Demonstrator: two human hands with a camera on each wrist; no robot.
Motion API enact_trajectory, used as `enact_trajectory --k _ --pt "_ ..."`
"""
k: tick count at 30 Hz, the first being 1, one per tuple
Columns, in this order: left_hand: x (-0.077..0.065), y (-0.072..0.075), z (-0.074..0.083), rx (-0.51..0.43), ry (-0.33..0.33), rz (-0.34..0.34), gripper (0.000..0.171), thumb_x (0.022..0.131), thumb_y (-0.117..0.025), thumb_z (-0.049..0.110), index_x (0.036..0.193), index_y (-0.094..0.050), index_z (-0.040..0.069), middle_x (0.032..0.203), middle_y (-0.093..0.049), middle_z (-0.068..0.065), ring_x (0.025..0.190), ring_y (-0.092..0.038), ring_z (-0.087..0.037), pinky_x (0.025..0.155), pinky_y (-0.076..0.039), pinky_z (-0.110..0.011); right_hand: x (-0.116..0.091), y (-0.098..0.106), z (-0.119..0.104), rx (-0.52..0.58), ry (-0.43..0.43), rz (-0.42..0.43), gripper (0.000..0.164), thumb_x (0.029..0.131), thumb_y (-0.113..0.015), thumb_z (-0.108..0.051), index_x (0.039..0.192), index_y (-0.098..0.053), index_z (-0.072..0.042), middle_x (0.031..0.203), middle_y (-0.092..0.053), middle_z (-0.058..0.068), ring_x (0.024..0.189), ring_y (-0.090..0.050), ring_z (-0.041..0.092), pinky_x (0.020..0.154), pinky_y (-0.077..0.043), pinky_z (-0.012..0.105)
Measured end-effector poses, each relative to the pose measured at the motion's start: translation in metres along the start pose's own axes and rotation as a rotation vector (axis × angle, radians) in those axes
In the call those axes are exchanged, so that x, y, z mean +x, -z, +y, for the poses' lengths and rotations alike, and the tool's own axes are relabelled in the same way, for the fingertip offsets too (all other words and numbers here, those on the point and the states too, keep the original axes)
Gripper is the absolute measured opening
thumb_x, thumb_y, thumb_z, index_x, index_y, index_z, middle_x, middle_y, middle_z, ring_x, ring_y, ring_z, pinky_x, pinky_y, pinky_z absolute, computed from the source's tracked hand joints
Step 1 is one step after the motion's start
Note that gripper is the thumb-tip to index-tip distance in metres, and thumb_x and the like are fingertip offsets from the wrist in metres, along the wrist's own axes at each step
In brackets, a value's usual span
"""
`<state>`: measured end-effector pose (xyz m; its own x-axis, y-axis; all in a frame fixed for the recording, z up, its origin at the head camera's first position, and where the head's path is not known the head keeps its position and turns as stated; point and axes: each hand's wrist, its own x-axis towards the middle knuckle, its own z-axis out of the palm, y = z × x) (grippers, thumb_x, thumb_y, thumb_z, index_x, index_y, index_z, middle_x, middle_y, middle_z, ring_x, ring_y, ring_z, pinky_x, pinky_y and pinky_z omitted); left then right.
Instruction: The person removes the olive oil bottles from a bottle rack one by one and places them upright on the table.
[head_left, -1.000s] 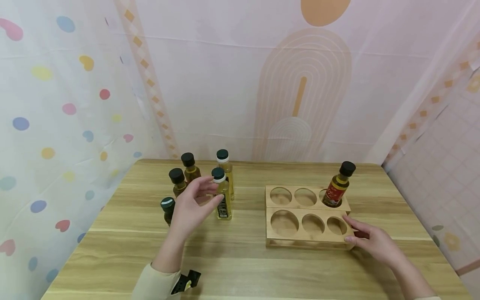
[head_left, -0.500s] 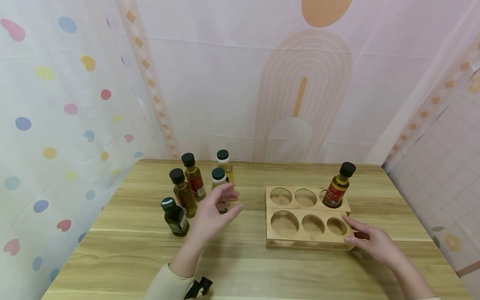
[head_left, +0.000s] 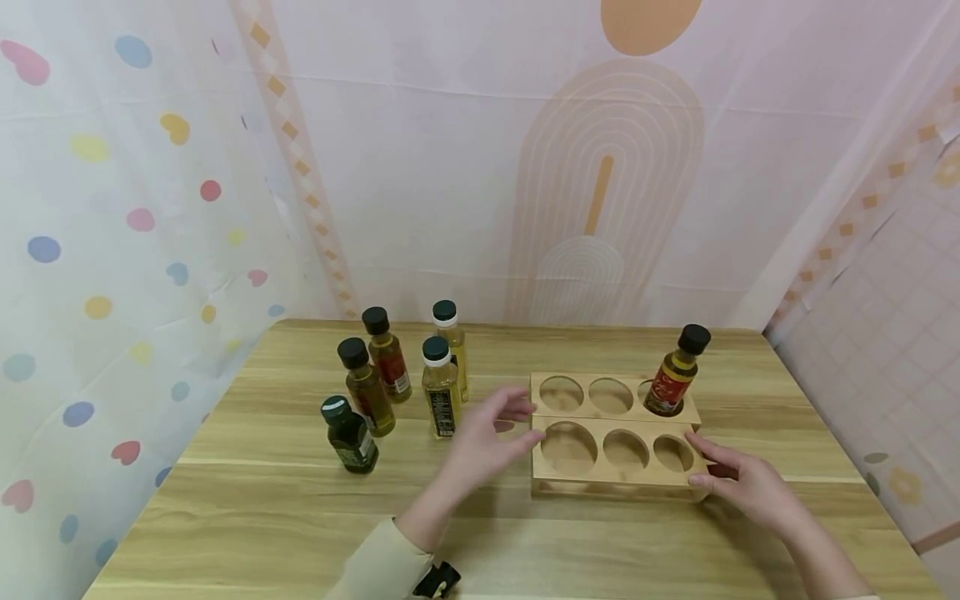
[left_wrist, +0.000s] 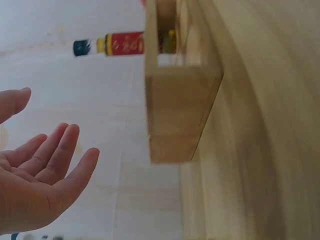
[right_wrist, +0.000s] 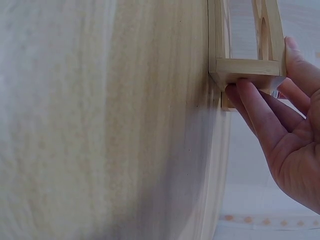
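Note:
A two-tier wooden bottle rack (head_left: 588, 487) with round holes stands right of centre. One bottle with a red label and black cap (head_left: 670, 383) sits in the back row's right hole, leaning a little. My right hand (head_left: 750, 483) holds the rack's right end; in the right wrist view its thumb (right_wrist: 295, 52) lies along the top edge and its fingers press the end face. My left hand (head_left: 483, 442), fingers spread and holding nothing, is beside the rack's left end. The left wrist view has it apart from the wood.
Left of the rack stand two clear oil bottles with green caps (head_left: 442, 396) (head_left: 454, 354), two black-capped oil bottles (head_left: 369, 400) (head_left: 390, 367) and a short dark bottle (head_left: 352, 442). The wooden table (head_left: 247, 500) meets a patterned curtain (head_left: 420, 167) behind.
My left hand has moved right, away from the bottles to the rack's left end, without a bottle. The right hand and the rack have stayed in place.

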<state>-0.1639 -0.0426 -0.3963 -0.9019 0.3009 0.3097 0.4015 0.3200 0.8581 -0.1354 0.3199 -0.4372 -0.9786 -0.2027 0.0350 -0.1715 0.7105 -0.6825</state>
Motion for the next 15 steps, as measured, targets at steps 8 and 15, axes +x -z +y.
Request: enact_trajectory --k 8,15 --pt "0.01 -0.031 -0.003 -0.043 -0.038 -0.089 0.05 0.082 -0.072 0.019 0.126 -0.051 0.009 0.11 -0.063 -0.008 0.098 -0.061 -0.022 0.086 -0.048 -0.037 -0.001 -0.001 0.0 0.011 0.002 0.006 0.063 0.082 -0.068 -0.033 0.136 -0.046 -0.007 0.128 -0.048 0.026 0.1 -0.06 0.032 0.077 -0.051 0.03" --pt "0.025 -0.057 -0.006 -0.033 -0.034 -0.113 0.052 0.082 -0.072 0.021 0.128 -0.051 0.008 0.109 -0.063 -0.007 0.097 -0.06 -0.018 0.087 -0.048 -0.03 -0.001 0.0 0.0 0.005 -0.001 0.006 0.063 0.082 -0.068 -0.034 0.136 -0.047 -0.008 0.128 -0.048 0.026 0.099 -0.06 0.032 0.077 -0.051 0.031"
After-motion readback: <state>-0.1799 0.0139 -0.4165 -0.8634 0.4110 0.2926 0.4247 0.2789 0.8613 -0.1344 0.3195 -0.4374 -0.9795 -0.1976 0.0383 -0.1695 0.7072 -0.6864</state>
